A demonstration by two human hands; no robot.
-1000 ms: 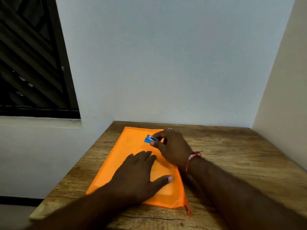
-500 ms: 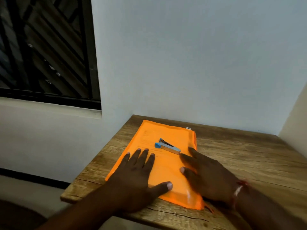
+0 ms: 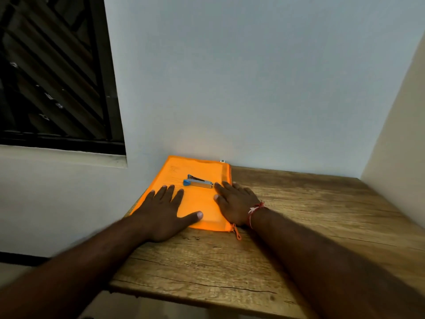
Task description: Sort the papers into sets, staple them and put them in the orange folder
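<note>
Both hands are down flat right now, only the head cam to go on: left hand (image 3: 164, 212) is spread palm-down on the near left part of the folder (image 3: 200, 203) with the thumb stuck out, and right hand (image 3: 234, 203) is lying on the folder's right edge, fingers straight, half on the table (image 3: 299, 215). Neither one is holding anything. The big change: a second ago the right hand was pinching the stapler (image 3: 198, 181) on top of the folder. It let go about half a second back, and now the stapler just sits there on its own, lying across the folder's far half, its right end just beside the right fingertips. The left hand hasn't really budged the whole time. The folder lies on the left side of the table, its far edge right up at the wall. You can make out faint print through the orange, so I'd guess the papers are already inside. The zip pull (image 3: 236, 232) hangs off the near right corner, but I can't tell if the zip is fully closed. To me this reads as basically finished, with the stapler parked and the hands smoothing things down. There's a red thread (image 3: 254, 209) on the right wrist, fwiw.
</note>
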